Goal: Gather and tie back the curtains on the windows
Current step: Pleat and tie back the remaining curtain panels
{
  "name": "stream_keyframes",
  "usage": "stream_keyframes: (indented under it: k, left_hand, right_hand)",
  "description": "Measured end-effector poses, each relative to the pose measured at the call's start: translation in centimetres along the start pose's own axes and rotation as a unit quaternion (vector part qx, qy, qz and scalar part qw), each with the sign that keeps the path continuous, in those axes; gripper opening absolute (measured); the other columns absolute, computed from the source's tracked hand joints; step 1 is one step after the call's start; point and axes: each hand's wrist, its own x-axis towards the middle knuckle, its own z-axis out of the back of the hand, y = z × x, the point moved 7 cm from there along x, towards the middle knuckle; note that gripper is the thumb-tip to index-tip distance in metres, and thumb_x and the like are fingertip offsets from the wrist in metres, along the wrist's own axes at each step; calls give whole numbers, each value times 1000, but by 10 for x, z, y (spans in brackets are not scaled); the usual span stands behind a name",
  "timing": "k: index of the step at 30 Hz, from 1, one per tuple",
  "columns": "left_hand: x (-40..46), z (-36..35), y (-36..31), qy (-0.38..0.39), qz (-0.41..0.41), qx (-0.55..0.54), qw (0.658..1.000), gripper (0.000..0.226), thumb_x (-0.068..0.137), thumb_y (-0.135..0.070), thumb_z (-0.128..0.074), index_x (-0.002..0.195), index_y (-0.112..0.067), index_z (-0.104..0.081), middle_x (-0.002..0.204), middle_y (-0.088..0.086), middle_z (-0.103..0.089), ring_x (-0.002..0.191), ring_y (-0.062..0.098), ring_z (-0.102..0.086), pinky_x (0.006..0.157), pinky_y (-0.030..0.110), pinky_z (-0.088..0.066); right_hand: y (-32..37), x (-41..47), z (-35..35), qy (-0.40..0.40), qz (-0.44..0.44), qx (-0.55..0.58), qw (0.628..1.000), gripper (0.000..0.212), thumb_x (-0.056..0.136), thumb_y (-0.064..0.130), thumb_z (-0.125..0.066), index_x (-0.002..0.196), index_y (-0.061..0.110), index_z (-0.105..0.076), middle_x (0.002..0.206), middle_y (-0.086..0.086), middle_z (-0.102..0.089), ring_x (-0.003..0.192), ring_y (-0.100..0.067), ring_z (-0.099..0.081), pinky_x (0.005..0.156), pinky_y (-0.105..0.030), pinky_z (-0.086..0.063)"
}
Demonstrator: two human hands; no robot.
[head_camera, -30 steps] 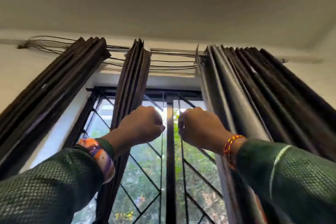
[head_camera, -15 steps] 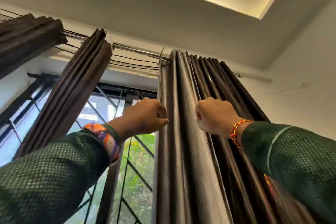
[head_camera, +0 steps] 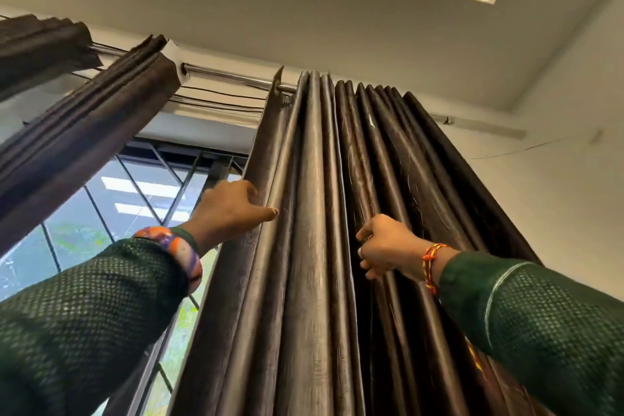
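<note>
You are in the gathering step on the right-hand curtain (head_camera: 317, 246), which hangs in deep pleats from the rod (head_camera: 233, 76) and fills the frame to the right of the window (head_camera: 141, 199). Your left hand (head_camera: 229, 213) grips the curtain's leading edge, the edge next to the window, with the thumb lying along the first fold. Your right hand (head_camera: 381, 246) is curled into the pleats deeper in, fingers pinching a fold, well apart from the left hand.

The next move, as I judge it, is to bring the leading edge toward your right hand so the pleats stack, then find a tie; none shows here.

Room to work: the wall (head_camera: 557, 162) stands close beyond the curtain's far edge, so the bundle has little space to travel that way. On the window side, a second gathered curtain (head_camera: 87, 132) hangs apart, leaving open glass between.
</note>
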Motion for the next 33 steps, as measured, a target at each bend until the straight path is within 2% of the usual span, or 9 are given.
stream_keyframes:
  k: [4, 9, 12, 16, 20, 24, 26, 29, 33]
  left_hand:
    - [-5, -31, 23, 52, 82, -36, 995, 93, 59, -62, -70, 133, -12, -44, 138, 13, -47, 127, 31, -43, 103, 37, -38]
    - [-18, -60, 47, 96, 106, -81, 986, 99, 60, -52, -74, 144, -23, -29, 146, 12, -37, 133, 32, -36, 112, 45, -28]
    - [-23, -71, 56, 105, 92, -103, 985, 84, 69, -44, -75, 141, -28, -34, 146, 10, -38, 133, 29, -36, 112, 40, -29]
    - [-31, -85, 59, 137, 88, -139, 977, 74, 74, -45, -71, 134, -11, -46, 137, 7, -46, 124, 24, -45, 98, 29, -36]
    - [-35, -92, 53, 122, 85, -129, 980, 48, 74, -47, -70, 93, -4, -62, 83, 7, -58, 71, 15, -52, 60, 26, -40]
    - [-32, -86, 28, 5, 42, -86, 995, 26, 78, -11, -63, 56, -4, -52, 55, 10, -47, 56, 20, -46, 49, 23, -30]
    - [-32, -85, 12, -21, 22, -85, 996, 30, 80, -9, -59, 52, -8, -48, 52, 7, -42, 56, 21, -43, 49, 25, -30]
    - [-28, -85, -1, -38, -2, -93, 995, 31, 82, -18, -61, 54, -7, -53, 53, 7, -45, 62, 21, -46, 54, 26, -33]
    - [-26, -86, 4, -28, -17, -19, 999, 16, 75, -10, -61, 61, -7, -54, 64, 6, -49, 71, 25, -52, 59, 25, -33]
  right_hand:
    - [-16, 12, -26, 11, 22, -2, 1000, 26, 87, 2, -54, 113, 0, -51, 95, -14, -52, 89, -29, -60, 76, -40, -57]
    - [-32, 19, -56, 29, 9, -7, 1000, 39, 86, 21, -64, 115, 3, -46, 100, -10, -54, 102, -26, -54, 83, -35, -51]
    - [-41, 28, -72, 10, -6, 25, 1000, 60, 83, 24, -67, 129, -2, -38, 131, -18, -50, 121, -32, -50, 98, -33, -43]
    - [-50, 34, -81, -18, -20, 47, 999, 52, 83, 16, -63, 126, -3, -41, 130, -22, -51, 119, -37, -51, 98, -36, -43]
    - [-44, 23, -69, -82, 16, 19, 996, 30, 87, 11, -50, 115, 1, -50, 125, -21, -54, 114, -40, -52, 90, -37, -45]
    - [-26, 11, -63, -129, 52, 96, 986, 16, 91, 19, -41, 100, 10, -52, 119, -18, -57, 109, -39, -54, 87, -40, -44]
    - [-15, 9, -67, -124, 70, 161, 977, 20, 93, 30, -40, 89, 14, -51, 117, -18, -59, 107, -37, -54, 89, -40, -43]
    - [-2, 12, -83, -76, 74, 229, 968, 50, 89, 51, -47, 120, 12, -53, 129, -14, -55, 118, -32, -51, 98, -37, -41]
    - [8, 17, -100, -71, 86, 189, 976, 39, 83, 21, -56, 121, 14, -49, 118, -13, -60, 108, -31, -58, 91, -36, -49]
